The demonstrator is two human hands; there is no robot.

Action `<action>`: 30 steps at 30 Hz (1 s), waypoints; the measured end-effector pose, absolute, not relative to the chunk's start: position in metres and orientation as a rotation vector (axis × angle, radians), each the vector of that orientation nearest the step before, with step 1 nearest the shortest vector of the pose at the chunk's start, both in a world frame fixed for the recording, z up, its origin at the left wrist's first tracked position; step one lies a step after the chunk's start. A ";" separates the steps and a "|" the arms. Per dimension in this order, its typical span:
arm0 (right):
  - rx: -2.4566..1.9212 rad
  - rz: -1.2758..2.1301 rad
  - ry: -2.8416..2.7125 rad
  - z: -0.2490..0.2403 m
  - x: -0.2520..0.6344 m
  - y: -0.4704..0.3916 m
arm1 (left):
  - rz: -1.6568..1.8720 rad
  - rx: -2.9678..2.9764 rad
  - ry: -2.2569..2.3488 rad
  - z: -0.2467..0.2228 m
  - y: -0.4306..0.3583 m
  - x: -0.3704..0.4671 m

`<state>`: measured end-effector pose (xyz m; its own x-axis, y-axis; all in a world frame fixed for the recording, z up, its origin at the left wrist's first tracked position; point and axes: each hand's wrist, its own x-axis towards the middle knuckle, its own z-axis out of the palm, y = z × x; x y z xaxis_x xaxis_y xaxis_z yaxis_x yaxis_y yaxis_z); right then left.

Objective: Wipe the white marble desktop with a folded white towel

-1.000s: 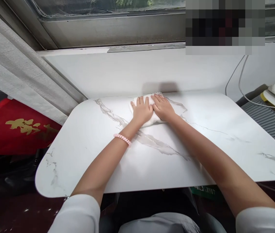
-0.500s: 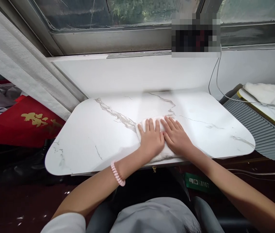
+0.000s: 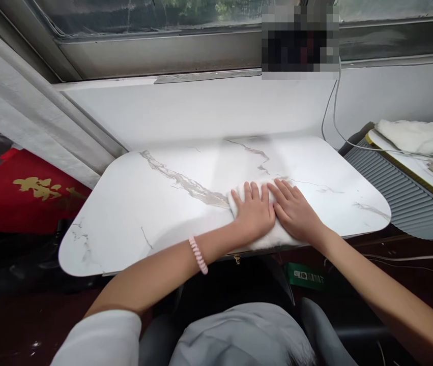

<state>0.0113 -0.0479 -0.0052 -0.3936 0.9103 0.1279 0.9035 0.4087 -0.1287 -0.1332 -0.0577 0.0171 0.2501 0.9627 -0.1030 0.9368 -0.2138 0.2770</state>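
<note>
A folded white cloth (image 3: 277,238) lies on the white marble-patterned table (image 3: 124,203), near its front edge and right of the middle. My left hand (image 3: 254,211) rests flat on the cloth with its fingers spread. Beside it, my right hand (image 3: 294,211) also presses flat on the cloth, fingers stretched forward. The two hands touch at the thumbs. Around my left wrist is a pink coiled band (image 3: 198,255).
A window frame (image 3: 163,56) runs behind the table. To the left are a curtain (image 3: 21,96) and a red bag (image 3: 29,188). At the right, a ribbed grey unit (image 3: 399,193), a white fluffy cloth (image 3: 418,136) and cables (image 3: 336,101). Below lies a green box (image 3: 304,276).
Both hands and the cloth under them have slid to the right across the table. The camera view has shifted slightly.
</note>
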 end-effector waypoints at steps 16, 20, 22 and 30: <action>-1.574 0.163 -2.408 -0.001 0.014 0.170 | 0.528 2.287 2.059 0.005 0.138 -0.117; -1.489 0.154 -2.379 -0.007 0.026 0.190 | 0.536 2.280 2.055 0.004 0.152 -0.106; -1.472 0.147 -2.386 -0.007 0.029 0.192 | 0.521 2.275 2.057 0.004 0.153 -0.103; -1.557 0.038 -2.468 -0.010 0.050 0.141 | 0.416 2.281 1.976 0.005 0.109 -0.090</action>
<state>0.0500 0.1408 -0.0103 -0.4128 0.8941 0.1737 0.8883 0.4373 -0.1403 -0.0901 0.1087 0.0046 0.1232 0.9821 0.1425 0.9563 -0.1559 0.2474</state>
